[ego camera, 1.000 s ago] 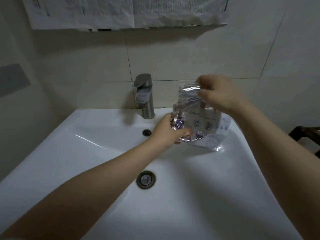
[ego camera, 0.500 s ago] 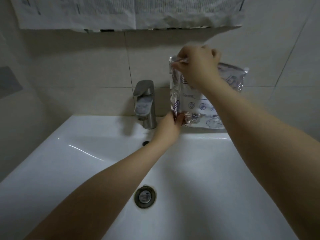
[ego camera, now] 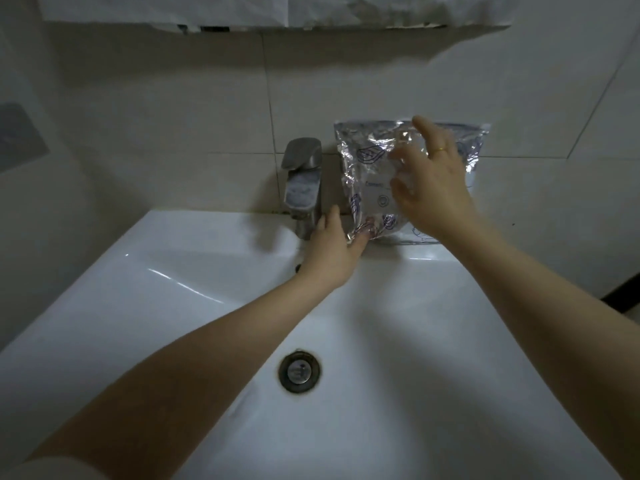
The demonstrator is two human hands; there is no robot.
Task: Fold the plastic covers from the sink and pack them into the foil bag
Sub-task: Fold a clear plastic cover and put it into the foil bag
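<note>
I am seeing the foil bag [ego camera: 374, 174] standing right of center on the sink [ego camera: 450, 341] ledge, left hand [ego camera: 334, 249] touching its corner, right hand [ego camera: 429, 181] released, so packing looks nearly finished.

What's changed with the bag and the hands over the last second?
The foil bag went from held over the basin to standing on the back ledge of the sink against the wall. The right hand let go of its top and now spreads open in front. The left hand still touches its bottom corner. Faucet and drain unchanged.
</note>
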